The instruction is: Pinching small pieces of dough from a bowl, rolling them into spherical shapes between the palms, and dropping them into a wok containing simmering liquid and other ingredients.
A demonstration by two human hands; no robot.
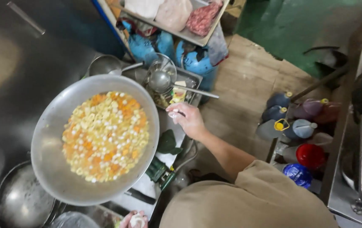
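at the middle of the head view, the right hand (pixel 188 119) reached out over the counter's edge, its fingers (pixel 175 114) curled round a dark, thin handle of which only a short bit showed; what lay at the handle's end could not be told. the fingertips looked wet or dusted white. the hand lay just beside the right rim of a big metal wok (pixel 54 169), which was tilted and held a broth full of yellow, orange and white pieces (pixel 105 136).

at the near edge, bottom centre, the left hand (pixel 134 220) showed only in part, closed about something small, pale and round (pixel 137 219); what it was could not be told.

beyond the right hand stood a metal tray (pixel 194 80) with a ladle (pixel 160 79) resting across it, the long handle running right, and a wire strainer behind it. a second ladle bowl (pixel 103 64) lay to the far left of that. a dark green leaf (pixel 168 142) lay on the counter near the wok's right rim. an empty round pan (pixel 18 202) sat at the near left.

farther off, blue gas cylinders (pixel 195 61) stood under a shelf with bagged meat (pixel 202 17). to the right, a cluster of bottles (pixel 292 126) with yellow, red and blue caps stood by a table.
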